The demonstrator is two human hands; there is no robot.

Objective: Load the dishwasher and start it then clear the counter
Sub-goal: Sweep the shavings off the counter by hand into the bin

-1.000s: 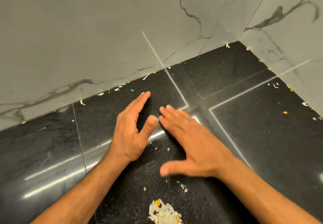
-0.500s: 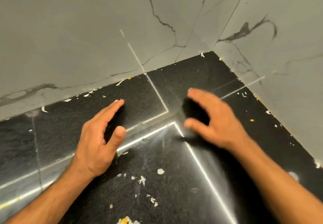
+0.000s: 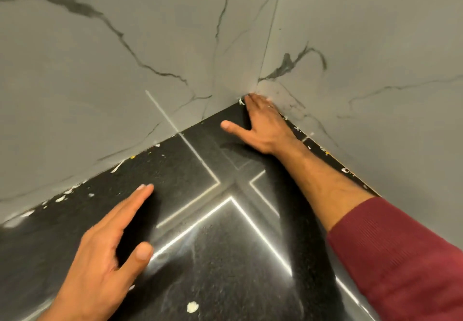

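Head view, looking down at the inner corner of a polished black stone counter [image 3: 175,185] where two grey marble-look wall panels [image 3: 100,70] meet. Right hand [image 3: 263,125] reaches deep into that corner, fingers straight and held together with their tips touching the wall join, thumb spread out to the side, palm down on the stone; a thin ring shows on one finger and a dark red sleeve [image 3: 400,258] covers the forearm. Left hand [image 3: 107,253] lies nearer the viewer, fingers straight and together, thumb apart, holding nothing.

Small white and yellow food scraps [image 3: 65,193] lie along the back edge where counter meets wall, more along the right-hand edge, and one pale crumb [image 3: 192,307] sits near the bottom of the frame. No dishwasher or dishes appear, so that part cannot be judged. The work looks to be in the counter-clearing stage, with scraps at the edges left to gather. No brand, label or writing is visible.
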